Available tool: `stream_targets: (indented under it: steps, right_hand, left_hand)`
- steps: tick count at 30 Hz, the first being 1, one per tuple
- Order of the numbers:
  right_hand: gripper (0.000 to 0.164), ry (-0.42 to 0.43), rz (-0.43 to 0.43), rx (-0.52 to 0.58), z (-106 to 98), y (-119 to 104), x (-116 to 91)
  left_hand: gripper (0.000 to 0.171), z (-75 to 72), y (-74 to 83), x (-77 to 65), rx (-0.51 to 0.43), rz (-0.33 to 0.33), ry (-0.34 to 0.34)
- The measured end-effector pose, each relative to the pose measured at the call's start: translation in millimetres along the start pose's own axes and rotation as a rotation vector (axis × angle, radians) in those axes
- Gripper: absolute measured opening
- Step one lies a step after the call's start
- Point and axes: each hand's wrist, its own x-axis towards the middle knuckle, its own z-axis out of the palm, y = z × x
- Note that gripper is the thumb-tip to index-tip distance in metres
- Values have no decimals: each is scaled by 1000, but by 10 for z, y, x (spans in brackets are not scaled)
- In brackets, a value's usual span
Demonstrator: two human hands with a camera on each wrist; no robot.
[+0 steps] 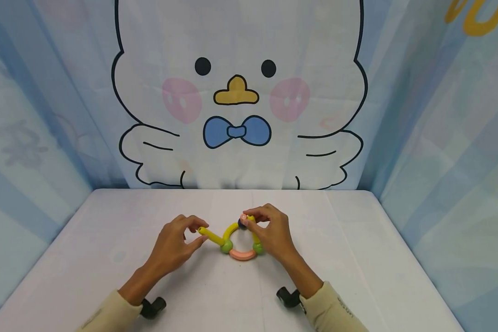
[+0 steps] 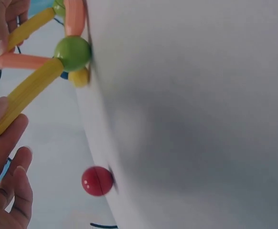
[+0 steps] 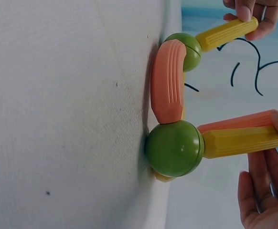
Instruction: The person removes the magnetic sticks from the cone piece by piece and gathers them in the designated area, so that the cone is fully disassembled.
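Note:
A ring-shaped build of toy rods and balls lies on the table between the hands. Its front is a curved pink rod (image 1: 242,255) joining one green ball (image 1: 226,246) to another green ball (image 3: 175,148). My left hand (image 1: 175,244) pinches the free end of a yellow rod (image 2: 31,93) that slants up from the left green ball. My right hand (image 1: 275,232) pinches the top of another yellow rod (image 3: 244,142) on the right green ball. A straight pink rod (image 3: 237,121) also ends at its fingertips, above a dark blue ball (image 1: 241,224).
A red ball (image 2: 97,181) sits on the table in the left wrist view. The white table (image 1: 340,258) runs back to a curtain (image 1: 240,161) printed with a cartoon bird. Black wrist cameras (image 1: 153,307) hang below both sleeves.

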Motion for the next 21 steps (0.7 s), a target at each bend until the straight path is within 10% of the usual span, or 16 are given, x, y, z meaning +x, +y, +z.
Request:
stream_targets:
  steps: [21]
  right_hand:
    - [19, -2, -1, 3, -5, 4, 5]
  left_hand:
    - [21, 9, -332, -24, 207, -60, -269]
